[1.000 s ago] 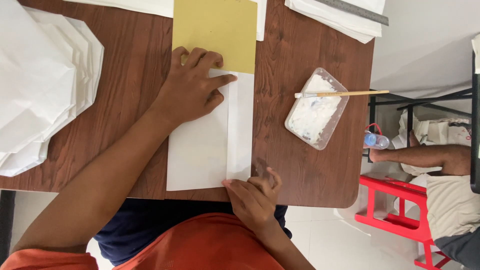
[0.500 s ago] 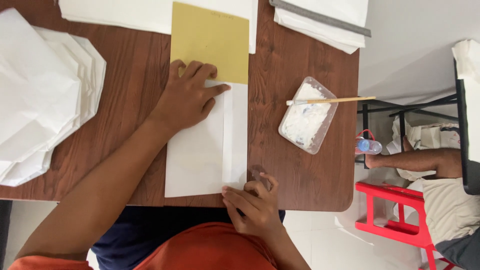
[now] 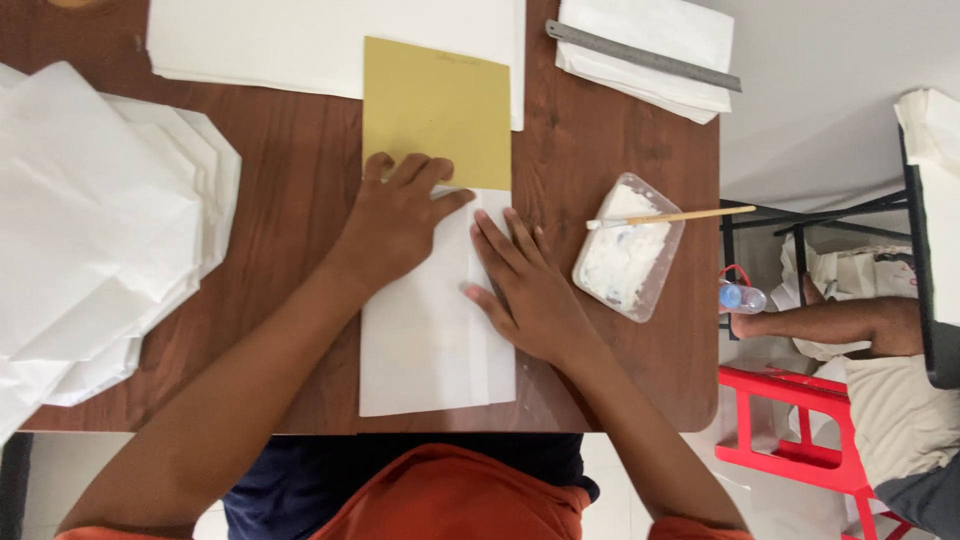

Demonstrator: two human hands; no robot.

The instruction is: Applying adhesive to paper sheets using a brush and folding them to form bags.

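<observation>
Left hand (image 3: 400,225), right hand (image 3: 525,290) flat on folded white paper (image 3: 425,340).

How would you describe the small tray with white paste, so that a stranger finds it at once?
On the brown table, look just right of the right hand. The clear plastic tray holds white paste, and a thin wooden-handled brush lies across it; nearby things are paper or a metal ruler.

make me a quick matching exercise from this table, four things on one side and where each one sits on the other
Things:
1. yellow card
2. metal ruler
3. brush
4. heap of white paper

Places:
A. across the plastic tray of white paste
B. at the table's left edge
C. just beyond the left hand
D. on a white stack at the far right corner

Pairs: 1-C, 2-D, 3-A, 4-B
</observation>
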